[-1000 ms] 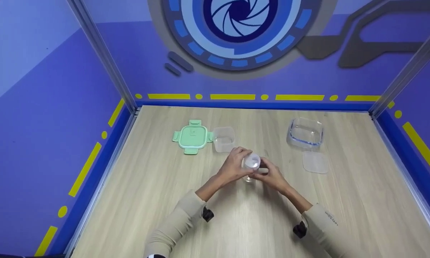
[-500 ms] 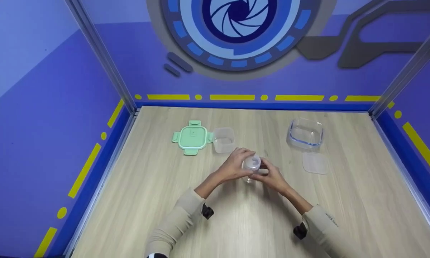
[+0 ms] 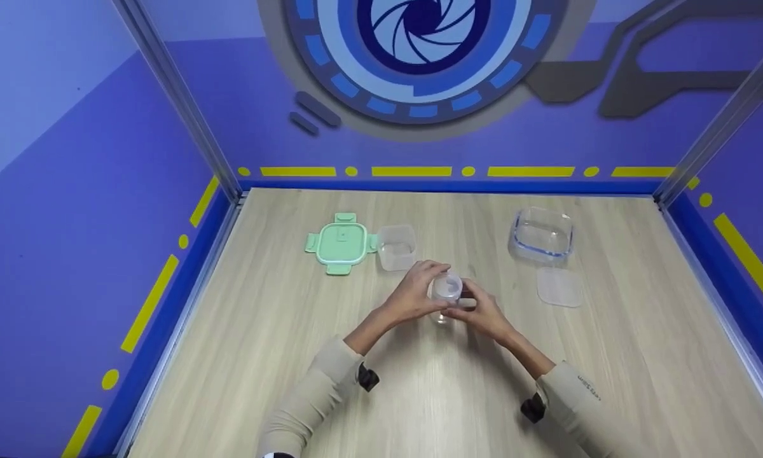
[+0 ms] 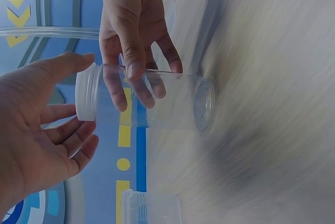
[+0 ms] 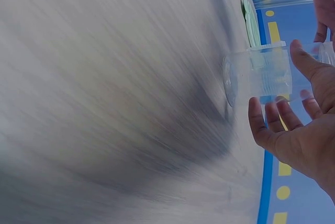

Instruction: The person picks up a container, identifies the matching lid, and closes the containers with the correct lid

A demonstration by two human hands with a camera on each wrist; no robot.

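Observation:
A clear jar [image 4: 162,101] stands upright between my hands, its base [image 3: 442,319] at or just above the table; I cannot tell which. Its white translucent screw lid [image 4: 88,93] is on the top end. With thumb and fingers, my left hand [image 3: 413,294] holds the lid by its rim. My right hand [image 3: 486,316] grips the jar's clear body below, the thumb on the near side and the fingers round the far side, as the left wrist view shows. In the right wrist view the jar's lid end is partly hidden by my right hand [image 5: 309,135].
Behind my left hand lie a green clip lid [image 3: 342,243] and a translucent plastic box [image 3: 397,248], side by side. At the back right is a glass container [image 3: 542,236], with a translucent flat square lid [image 3: 559,287] in front. Blue panels wall the wooden table [image 3: 280,305].
My hands stay in place round the jar and its lid. The mark on the lid's top looks slightly shifted; otherwise nothing on the table has moved.

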